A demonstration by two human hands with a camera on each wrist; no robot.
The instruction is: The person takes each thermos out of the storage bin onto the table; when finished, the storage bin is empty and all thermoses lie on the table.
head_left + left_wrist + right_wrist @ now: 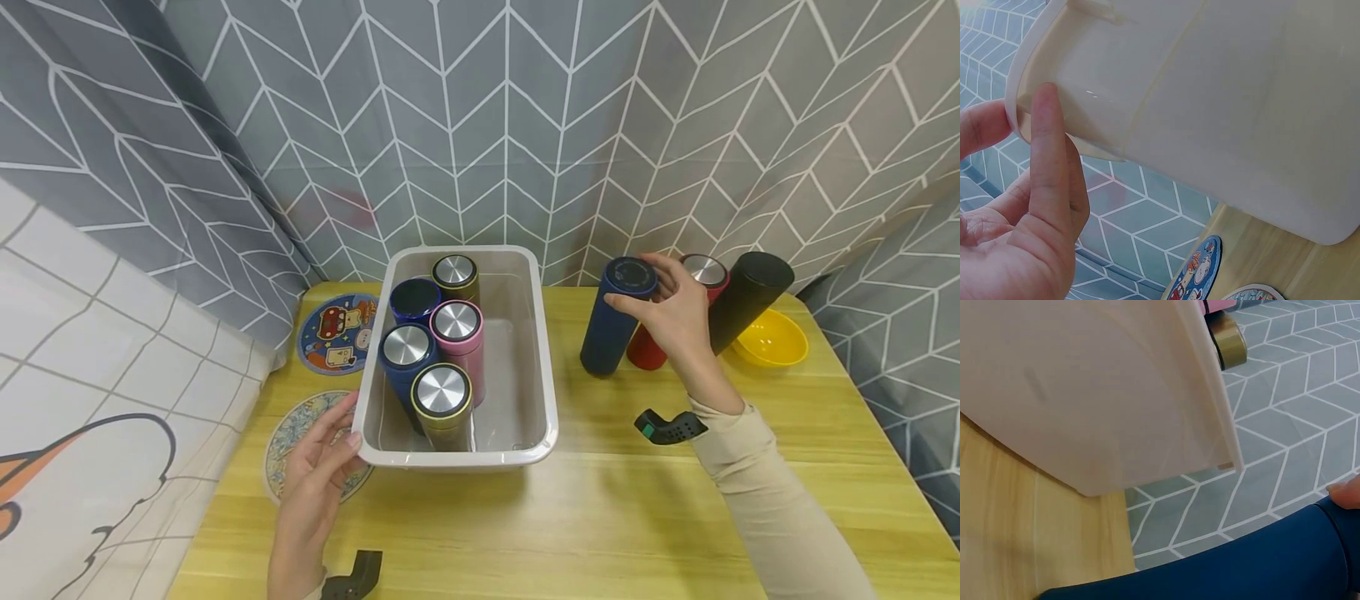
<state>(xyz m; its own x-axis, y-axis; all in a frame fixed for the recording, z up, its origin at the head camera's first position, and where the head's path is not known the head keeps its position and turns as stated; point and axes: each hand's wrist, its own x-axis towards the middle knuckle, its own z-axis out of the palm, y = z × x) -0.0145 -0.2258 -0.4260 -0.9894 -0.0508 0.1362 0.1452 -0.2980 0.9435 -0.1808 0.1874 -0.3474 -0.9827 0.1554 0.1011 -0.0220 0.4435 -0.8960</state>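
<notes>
A person's right hand (670, 312) gripped a navy-blue insulated bottle (609, 333) to the right of a pale plastic bin (510, 457) as the left hand (315, 462) pinched the bin's near left corner. Five lidded bottles (469, 358) stood inside the bin; a red bottle (705, 270), black bottle (750, 296) and yellow bowl (776, 342) sat farther to its right, two round mats (337, 333) to its left.

Eight bottles (442, 390) can be counted: five inside one bin (545, 375) and three outside it, namely one blue bottle (609, 329), one red bottle (647, 350) and one black bottle (742, 296). One yellow bowl (772, 339) and two round mats (337, 333) share one surface (570, 517), and two black wrist devices (671, 427) show.
</notes>
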